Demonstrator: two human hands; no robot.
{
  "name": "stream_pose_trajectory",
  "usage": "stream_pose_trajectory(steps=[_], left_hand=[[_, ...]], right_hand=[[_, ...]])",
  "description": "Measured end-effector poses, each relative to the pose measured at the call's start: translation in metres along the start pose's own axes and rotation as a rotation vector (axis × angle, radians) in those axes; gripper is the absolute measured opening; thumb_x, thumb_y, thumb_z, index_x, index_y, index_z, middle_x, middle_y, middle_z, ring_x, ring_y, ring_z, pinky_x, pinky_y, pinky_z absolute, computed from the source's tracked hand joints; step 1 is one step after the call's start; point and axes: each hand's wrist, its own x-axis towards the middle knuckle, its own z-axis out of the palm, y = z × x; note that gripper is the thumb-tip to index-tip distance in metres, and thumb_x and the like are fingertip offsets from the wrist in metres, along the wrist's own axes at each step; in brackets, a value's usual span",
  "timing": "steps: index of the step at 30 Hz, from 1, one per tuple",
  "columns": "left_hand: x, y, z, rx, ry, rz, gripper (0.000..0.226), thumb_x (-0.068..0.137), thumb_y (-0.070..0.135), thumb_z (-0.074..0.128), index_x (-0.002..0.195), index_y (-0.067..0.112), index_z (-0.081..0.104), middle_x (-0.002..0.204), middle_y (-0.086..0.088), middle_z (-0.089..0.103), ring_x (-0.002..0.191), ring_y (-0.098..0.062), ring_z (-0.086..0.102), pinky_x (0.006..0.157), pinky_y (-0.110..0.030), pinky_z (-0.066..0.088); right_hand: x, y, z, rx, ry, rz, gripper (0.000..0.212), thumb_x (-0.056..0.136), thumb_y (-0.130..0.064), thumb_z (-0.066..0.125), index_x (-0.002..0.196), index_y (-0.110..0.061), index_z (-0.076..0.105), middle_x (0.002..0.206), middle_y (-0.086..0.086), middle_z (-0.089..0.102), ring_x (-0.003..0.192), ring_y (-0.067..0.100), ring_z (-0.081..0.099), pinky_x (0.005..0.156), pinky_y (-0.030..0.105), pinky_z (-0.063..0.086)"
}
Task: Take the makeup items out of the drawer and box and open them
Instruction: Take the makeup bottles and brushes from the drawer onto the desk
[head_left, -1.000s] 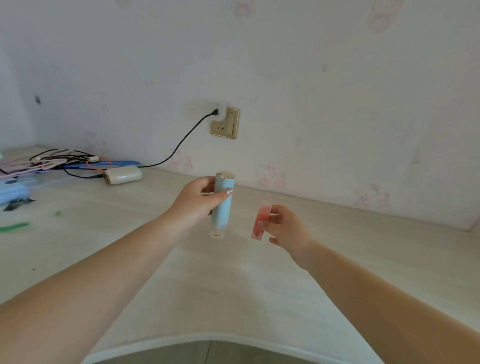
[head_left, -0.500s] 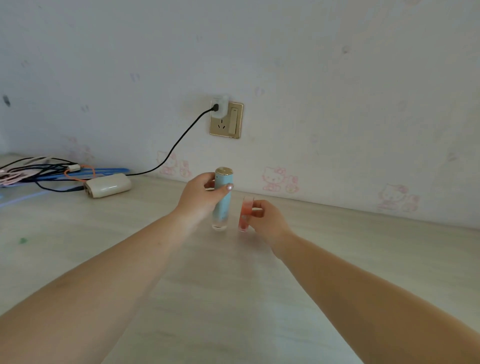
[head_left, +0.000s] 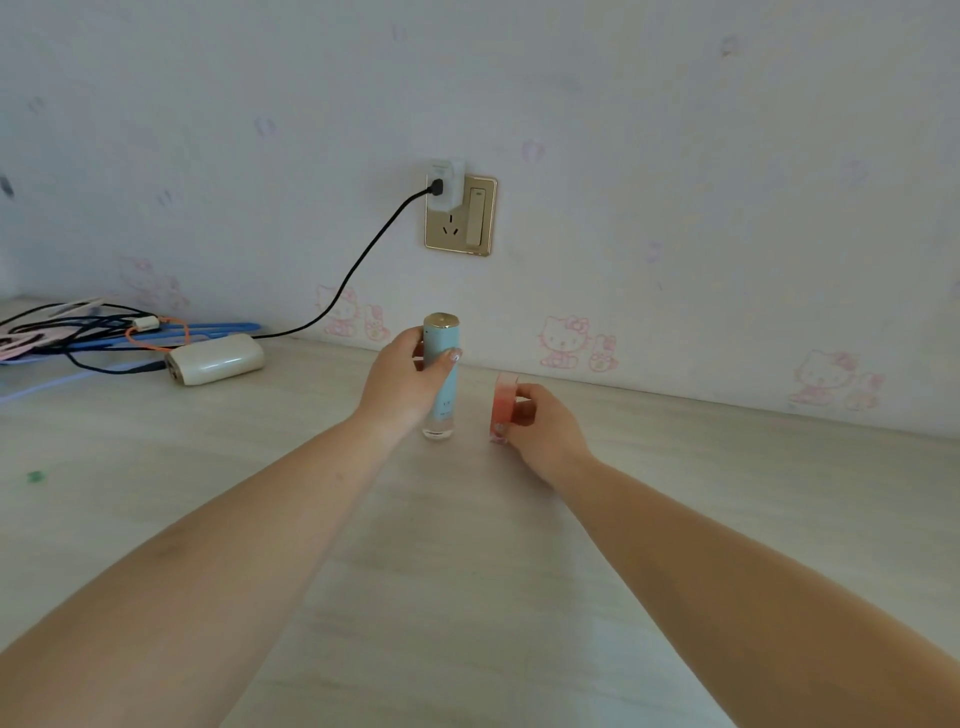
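A tall light-blue makeup tube (head_left: 442, 395) with a gold cap stands upright on the pale wooden tabletop (head_left: 467, 545), its clear base touching the surface. My left hand (head_left: 402, 387) grips it round the upper part, thumb across the front. Just to its right a small pink lip-gloss tube (head_left: 501, 413) with a clear cap stands upright on the table. My right hand (head_left: 540, 428) pinches it from the right side. No drawer or box is in view.
A gold wall socket (head_left: 460, 218) with a white plug and black cable sits on the wall behind. A cream power bank (head_left: 215, 359) and a tangle of cables (head_left: 93, 332) lie at the back left.
Both hands have lowered the two tubes from mid-air down onto the tabletop near the wall. The pink tube went from tilted to upright. The camera has moved closer.
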Motion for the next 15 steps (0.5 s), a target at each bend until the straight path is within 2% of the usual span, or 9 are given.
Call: stream_pose_trajectory(steps=[3, 5, 7, 9, 10, 12, 13, 15], left_hand=[[-0.004, 0.004, -0.002, 0.009, 0.006, -0.050, 0.074, 0.083, 0.036, 0.066, 0.144, 0.018, 0.030, 0.141, -0.006, 0.041, 0.133, -0.020, 0.038, 0.106, -0.033, 0.035], [-0.015, 0.016, -0.005, 0.047, 0.109, -0.023, 0.078, 0.080, 0.041, 0.067, 0.145, 0.021, 0.029, 0.145, -0.005, 0.034, 0.136, -0.018, 0.032, 0.112, -0.037, 0.029], [-0.034, 0.032, -0.010, -0.024, 0.229, 0.054, 0.061, 0.082, 0.040, 0.065, 0.136, 0.024, 0.042, 0.138, 0.001, 0.040, 0.130, -0.011, 0.037, 0.106, -0.026, 0.034], [-0.065, 0.050, -0.008, -0.162, 0.252, 0.095, 0.034, 0.085, 0.034, 0.063, 0.117, 0.027, 0.054, 0.122, 0.008, 0.050, 0.112, 0.001, 0.048, 0.081, -0.006, 0.040], [-0.080, 0.057, -0.006, -0.220, 0.235, 0.102, 0.022, 0.086, 0.030, 0.063, 0.107, 0.026, 0.058, 0.111, 0.010, 0.056, 0.099, 0.008, 0.053, 0.069, -0.003, 0.041], [-0.113, 0.069, 0.005, -0.290, 0.141, 0.102, 0.009, 0.088, 0.022, 0.062, 0.096, 0.021, 0.061, 0.088, 0.012, 0.059, 0.071, 0.011, 0.056, 0.063, -0.006, 0.042], [-0.126, 0.073, 0.011, -0.313, 0.078, 0.097, 0.006, 0.088, 0.019, 0.062, 0.094, 0.020, 0.062, 0.083, 0.011, 0.058, 0.067, 0.008, 0.056, 0.065, -0.011, 0.044], [-0.149, 0.081, 0.026, -0.310, -0.057, 0.099, 0.005, 0.088, 0.019, 0.061, 0.091, 0.022, 0.061, 0.089, 0.007, 0.060, 0.077, -0.002, 0.058, 0.074, -0.021, 0.048]], right_hand=[[-0.003, -0.004, -0.005, 0.023, -0.009, 0.009, 0.070, 0.080, -0.015, 0.068, 0.140, -0.027, 0.036, 0.123, -0.006, 0.055, 0.117, 0.012, 0.051, 0.091, 0.023, 0.039], [-0.010, -0.010, -0.014, 0.037, 0.042, -0.005, 0.069, 0.082, -0.019, 0.068, 0.142, -0.028, 0.034, 0.121, -0.005, 0.053, 0.117, 0.012, 0.050, 0.090, 0.024, 0.040], [-0.021, -0.017, -0.029, 0.045, 0.140, -0.061, 0.055, 0.086, -0.019, 0.064, 0.136, -0.026, 0.043, 0.108, -0.005, 0.057, 0.107, 0.014, 0.057, 0.088, 0.025, 0.044], [-0.043, -0.020, -0.051, 0.110, 0.205, -0.097, 0.041, 0.089, -0.015, 0.060, 0.127, -0.024, 0.051, 0.097, -0.006, 0.059, 0.092, 0.010, 0.059, 0.077, 0.018, 0.044], [-0.053, -0.020, -0.061, 0.142, 0.217, -0.120, 0.036, 0.089, -0.014, 0.059, 0.123, -0.024, 0.053, 0.092, -0.007, 0.059, 0.085, 0.007, 0.057, 0.071, 0.013, 0.043], [-0.080, -0.014, -0.083, 0.166, 0.233, -0.157, 0.032, 0.089, -0.013, 0.059, 0.119, -0.024, 0.054, 0.083, -0.010, 0.059, 0.076, 0.001, 0.055, 0.066, 0.010, 0.042], [-0.091, -0.010, -0.092, 0.160, 0.231, -0.157, 0.032, 0.089, -0.013, 0.059, 0.119, -0.022, 0.054, 0.081, -0.012, 0.058, 0.075, 0.001, 0.055, 0.068, 0.014, 0.042], [-0.116, 0.001, -0.112, 0.097, 0.228, -0.126, 0.032, 0.088, -0.015, 0.061, 0.118, -0.021, 0.054, 0.079, -0.014, 0.058, 0.076, 0.004, 0.057, 0.069, 0.020, 0.043]])
